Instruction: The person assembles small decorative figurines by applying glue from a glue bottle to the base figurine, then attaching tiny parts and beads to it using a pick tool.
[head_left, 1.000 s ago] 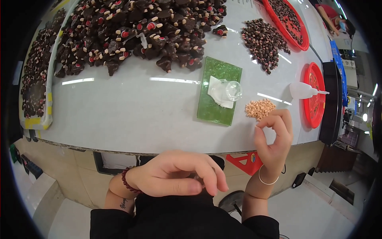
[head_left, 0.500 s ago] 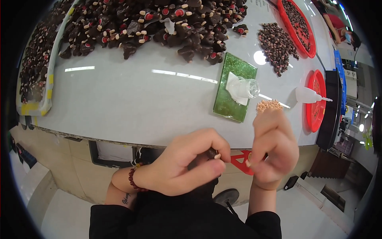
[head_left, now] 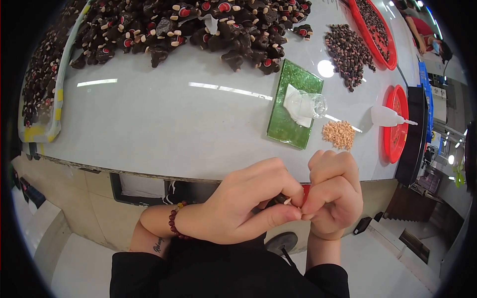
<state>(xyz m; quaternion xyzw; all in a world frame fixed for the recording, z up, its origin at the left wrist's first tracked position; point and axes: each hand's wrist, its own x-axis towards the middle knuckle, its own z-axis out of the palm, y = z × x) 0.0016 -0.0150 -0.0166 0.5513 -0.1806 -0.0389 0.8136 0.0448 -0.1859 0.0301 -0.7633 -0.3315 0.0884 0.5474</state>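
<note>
My left hand is closed around a small dark brown moulded piece with a pale bit on it. Most of that piece is hidden by my fingers. My right hand is pinched, its fingertips meeting those of my left hand beside the brown piece; whatever lies in the pinch is hidden. Just beyond my right hand, a small heap of pale tan pieces lies on the white table. A clear glass jar rests tipped on a white tissue on a green board.
A large pile of dark brown pieces with pale and red parts covers the far side. A yellow-taped tray holds more at left. Small dark pieces, two red trays and a white squeeze bottle are at right.
My right hand has come down and left from beside the pale tan heap, which now shows fully. My left hand has shifted slightly right, still holding the brown piece, and the fingertips now meet.
</note>
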